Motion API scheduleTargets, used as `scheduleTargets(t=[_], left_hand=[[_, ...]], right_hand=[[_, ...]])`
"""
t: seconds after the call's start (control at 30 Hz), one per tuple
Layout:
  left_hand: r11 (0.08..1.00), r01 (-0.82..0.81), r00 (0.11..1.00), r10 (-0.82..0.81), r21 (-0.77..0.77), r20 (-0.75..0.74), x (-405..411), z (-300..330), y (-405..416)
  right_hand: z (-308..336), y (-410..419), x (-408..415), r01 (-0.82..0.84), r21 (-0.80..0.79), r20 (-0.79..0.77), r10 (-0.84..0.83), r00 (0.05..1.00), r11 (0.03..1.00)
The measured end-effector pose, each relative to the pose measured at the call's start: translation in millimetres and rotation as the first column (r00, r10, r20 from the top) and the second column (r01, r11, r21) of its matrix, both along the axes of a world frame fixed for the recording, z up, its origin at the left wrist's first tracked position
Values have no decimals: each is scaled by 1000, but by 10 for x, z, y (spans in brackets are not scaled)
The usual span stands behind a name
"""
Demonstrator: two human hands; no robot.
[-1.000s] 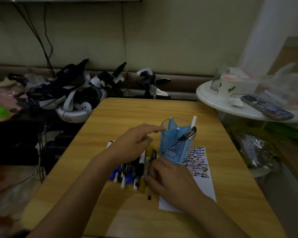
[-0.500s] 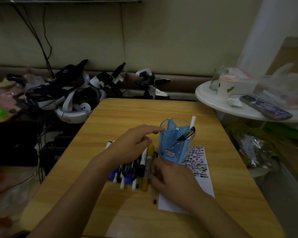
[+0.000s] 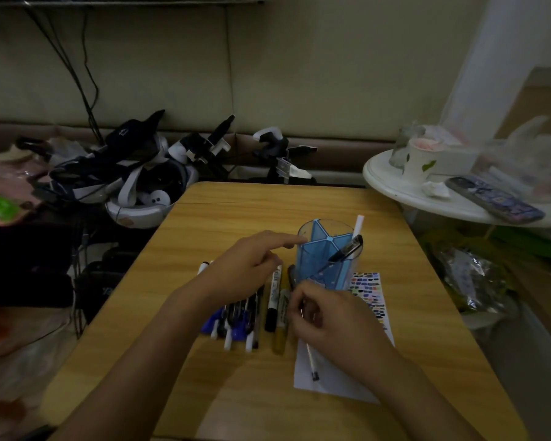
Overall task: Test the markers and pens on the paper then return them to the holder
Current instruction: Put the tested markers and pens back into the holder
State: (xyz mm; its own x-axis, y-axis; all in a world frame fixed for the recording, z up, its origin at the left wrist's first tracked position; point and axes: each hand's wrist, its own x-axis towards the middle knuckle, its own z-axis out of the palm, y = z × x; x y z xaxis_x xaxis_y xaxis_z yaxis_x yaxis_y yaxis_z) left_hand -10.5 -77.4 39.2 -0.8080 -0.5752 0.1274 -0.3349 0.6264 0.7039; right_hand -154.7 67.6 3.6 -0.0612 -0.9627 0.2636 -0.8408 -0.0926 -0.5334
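Two pens stand in the holder (image 3: 326, 259) while a dozen-odd markers (image 3: 252, 316) wait at its 8 o'clock on the desk (image 3: 204, 218); the right hand (image 3: 331, 316) pinches a thin pen (image 3: 310, 358) over the swatch-covered paper (image 3: 337, 377), and the left hand (image 3: 248, 268) lies loose, forefinger touching the rim.

Right hand (image 3: 328, 316) pinching thin pen (image 3: 310, 354) over paper (image 3: 347, 377) — left hand (image 3: 245, 268) above markers (image 3: 255, 310), forefinger touching blue holder (image 3: 326, 262) rim.

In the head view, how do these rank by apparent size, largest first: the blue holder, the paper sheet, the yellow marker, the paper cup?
1. Paper sheet, though partly covered.
2. Blue holder.
3. Paper cup and yellow marker: unsure, since the cup stands farther away.
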Motion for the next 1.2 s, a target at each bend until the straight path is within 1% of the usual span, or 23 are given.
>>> scheduleTargets(t=[0.1,0.2,0.27,0.37,0.43,0.53,0.6,0.67,0.73,0.8,0.9,1.0,1.1,1.2], left_hand=[[999,12,1000,-13,-41,-20,1,-9,-29],[999,22,999,-24,-37,-44,-14,-7,-30],[998,20,999,-22,-54,-32,-26,1,-22],[998,21,999,-23,-52,-28,-36,19,-3],[999,27,999,-28,-29,-23,-37,30,20],[999,32,999,-32,-3,-38,-40,34,40],[1000,30,998,-30,2,-52,-39,35,39],[999,38,997,-39,-17,-62,-43,37,33],[998,44,997,-46,-46,-63,-49,38,25],[997,40,997,-44,-71,-58,-52,33,17],[997,41,998,-45,-71,-52,-49,38,18],[996,43,998,-45,-79,-35,-46,45,23],[997,39,999,-41,-68,-23,-41,50,25],[997,45,999,-46,-62,-19,-38,57,30]], right_hand=[[148,71,-19,-43,-48,209,52,976,998],[302,99,-47,37,-131,387,16,922,991],[410,101,-81,118,-221,468,-1,884,968],[561,73,-193,216,-332,537,-5,844,918],[634,50,-272,279,-369,568,-22,823,886],[690,35,-333,374,-437,589,-54,807,818],[695,26,-354,406,-487,598,-44,800,773],[678,12,-388,426,-520,591,-48,805,740],[641,-7,-420,437,-526,560,-89,824,730],[596,-26,-432,427,-528,480,-157,863,734],[529,-57,-427,397,-522,356,-230,906,755],[467,-80,-440,347,-526,237,-258,937,777],[393,-85,-445,283,-544,73,-291,954,790],[353,-72,-442,282,-525,43,-306,951,803]])
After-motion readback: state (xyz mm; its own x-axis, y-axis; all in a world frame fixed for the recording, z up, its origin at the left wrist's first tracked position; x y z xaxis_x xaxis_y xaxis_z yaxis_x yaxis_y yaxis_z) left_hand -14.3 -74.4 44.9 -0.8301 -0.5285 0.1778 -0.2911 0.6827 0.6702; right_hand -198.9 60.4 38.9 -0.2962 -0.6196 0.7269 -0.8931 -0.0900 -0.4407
